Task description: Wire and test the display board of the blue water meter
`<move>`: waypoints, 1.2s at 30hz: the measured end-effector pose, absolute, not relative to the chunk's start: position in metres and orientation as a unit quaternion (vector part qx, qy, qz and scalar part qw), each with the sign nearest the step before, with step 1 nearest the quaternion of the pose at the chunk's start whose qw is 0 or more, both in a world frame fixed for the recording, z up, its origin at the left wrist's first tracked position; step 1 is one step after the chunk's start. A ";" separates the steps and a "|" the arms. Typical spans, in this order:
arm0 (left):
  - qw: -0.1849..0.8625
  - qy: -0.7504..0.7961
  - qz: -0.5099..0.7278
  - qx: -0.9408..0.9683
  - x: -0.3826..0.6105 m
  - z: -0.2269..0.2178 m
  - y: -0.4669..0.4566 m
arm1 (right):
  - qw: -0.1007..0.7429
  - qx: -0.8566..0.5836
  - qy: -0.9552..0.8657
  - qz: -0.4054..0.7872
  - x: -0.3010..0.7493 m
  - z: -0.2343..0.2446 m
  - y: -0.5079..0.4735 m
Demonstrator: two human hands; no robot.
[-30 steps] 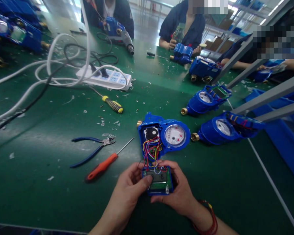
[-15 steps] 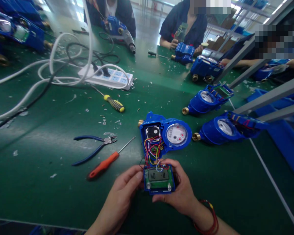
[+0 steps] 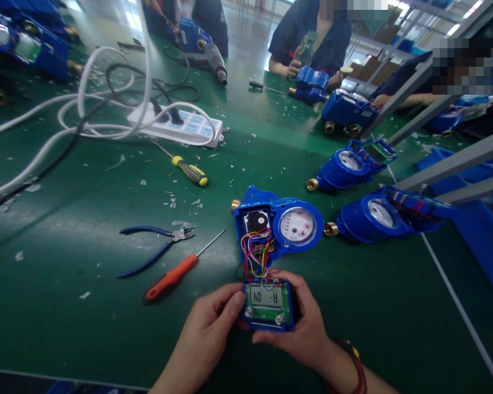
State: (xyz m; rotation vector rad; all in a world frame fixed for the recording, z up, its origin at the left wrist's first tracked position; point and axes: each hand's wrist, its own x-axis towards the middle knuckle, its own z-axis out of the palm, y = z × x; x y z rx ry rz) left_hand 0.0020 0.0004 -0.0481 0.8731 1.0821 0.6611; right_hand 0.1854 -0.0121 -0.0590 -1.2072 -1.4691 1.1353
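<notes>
Between my two hands is a small blue display module (image 3: 267,317), its green circuit board and lit grey screen facing up. My left hand (image 3: 216,320) grips its left edge, thumb on the side. My right hand (image 3: 306,317) wraps round the right side, with fingers behind it and the thumb along the near edge. Red, yellow, white and black wires (image 3: 257,251) run from the module into the open box of a blue water meter (image 3: 277,221) lying just beyond. The meter's round dial shows on the right of that box.
Left of the meter lie an orange screwdriver (image 3: 172,279), blue-handled cutters (image 3: 148,254) and a yellow-black screwdriver (image 3: 191,169). A power strip (image 3: 184,126) with tangled cables stands behind. More blue meters (image 3: 370,216) and grey rack bars (image 3: 468,156) are at right. Co-workers (image 3: 312,38) sit opposite.
The display module has tilted slightly and shifted a little to the right and nearer me, both hands still on it. The view has moved slightly; the meter and tools stay put.
</notes>
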 end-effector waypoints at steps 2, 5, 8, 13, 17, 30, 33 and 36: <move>0.690 0.513 0.289 0.421 0.003 -0.047 0.001 | 0.441 -0.492 -0.622 0.419 0.187 -0.059 -0.012; 0.670 0.535 0.283 0.430 0.005 -0.045 0.002 | 0.436 -0.490 -0.658 0.371 0.188 -0.058 -0.011; 0.667 0.544 0.291 0.418 0.008 -0.044 0.004 | 0.427 -0.486 -0.684 0.338 0.187 -0.056 -0.009; 0.679 0.542 0.305 0.390 0.009 -0.044 0.006 | 0.426 -0.489 -0.696 0.309 0.186 -0.052 -0.008; 0.702 0.521 0.326 0.360 0.004 -0.047 0.005 | 0.432 -0.497 -0.684 0.313 0.185 -0.052 -0.009; 0.724 0.477 0.359 0.345 0.000 -0.039 0.003 | 0.445 -0.385 -0.304 0.749 0.181 -0.048 -0.002; 0.721 0.473 0.377 0.339 0.001 -0.040 -0.001 | 0.444 -0.366 -0.271 0.771 0.179 -0.046 0.000; 0.715 0.469 0.396 0.335 0.003 -0.041 -0.003 | 0.433 -0.362 -0.256 0.785 0.178 -0.045 0.001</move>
